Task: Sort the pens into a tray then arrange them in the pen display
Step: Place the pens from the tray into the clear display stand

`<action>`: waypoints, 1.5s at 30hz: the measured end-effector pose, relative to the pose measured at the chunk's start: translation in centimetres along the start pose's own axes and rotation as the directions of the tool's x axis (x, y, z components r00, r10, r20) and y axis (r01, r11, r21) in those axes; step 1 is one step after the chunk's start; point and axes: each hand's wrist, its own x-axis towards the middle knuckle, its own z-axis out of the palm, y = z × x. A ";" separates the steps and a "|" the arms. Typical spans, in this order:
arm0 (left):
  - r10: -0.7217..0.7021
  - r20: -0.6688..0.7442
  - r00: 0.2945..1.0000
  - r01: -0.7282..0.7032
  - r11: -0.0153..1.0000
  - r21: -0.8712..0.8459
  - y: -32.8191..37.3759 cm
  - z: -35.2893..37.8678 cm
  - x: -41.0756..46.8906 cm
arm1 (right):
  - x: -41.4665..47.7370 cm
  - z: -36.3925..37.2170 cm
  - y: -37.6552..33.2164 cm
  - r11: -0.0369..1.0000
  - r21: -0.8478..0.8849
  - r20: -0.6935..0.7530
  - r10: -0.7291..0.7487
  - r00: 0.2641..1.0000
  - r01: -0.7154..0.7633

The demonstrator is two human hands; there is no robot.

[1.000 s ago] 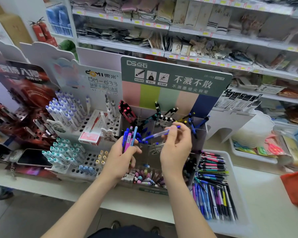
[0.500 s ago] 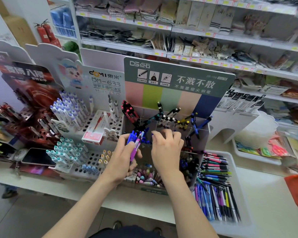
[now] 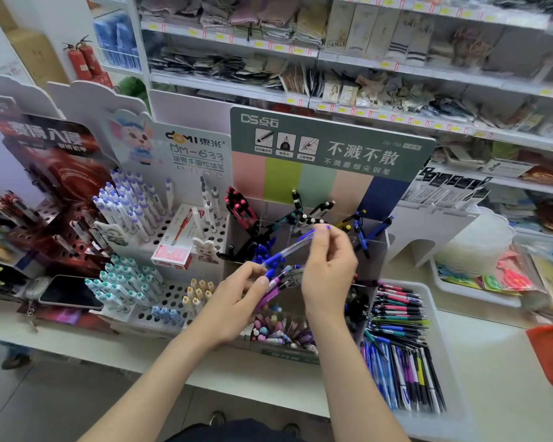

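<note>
1. Blue clear-barrelled pen (image 3: 288, 250) slants above the pen display (image 3: 300, 180); the right hand (image 3: 329, 272) pinches its upper end in its fingertips.
2. The left hand (image 3: 237, 301) grips a bunch of purple and blue pens (image 3: 278, 282) just below.
3. The white tray (image 3: 446, 352) beside the display holds sorted pens.

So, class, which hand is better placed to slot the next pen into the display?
Likely right: the right hand pinches one blue pen raised before the pen display; the left hand, lower, grips a bundle of pens.
</note>
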 end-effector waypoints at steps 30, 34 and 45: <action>-0.002 -0.147 0.989 0.004 1.000 0.017 -1.0 -0.3 1.0 | 0.1 0.5 -1.1 0.991 -0.062 -0.067 -0.119 0.991 0.115; -0.017 -0.222 0.975 0.034 0.997 0.074 -1.3 -0.4 1.2 | 0.8 -0.1 1.2 0.910 -0.287 0.010 -0.311 0.950 0.301; -0.012 -0.137 0.991 0.000 0.997 -0.083 -0.7 -0.8 1.6 | 0.3 1.6 2.2 0.768 -0.548 0.403 -0.105 0.909 0.332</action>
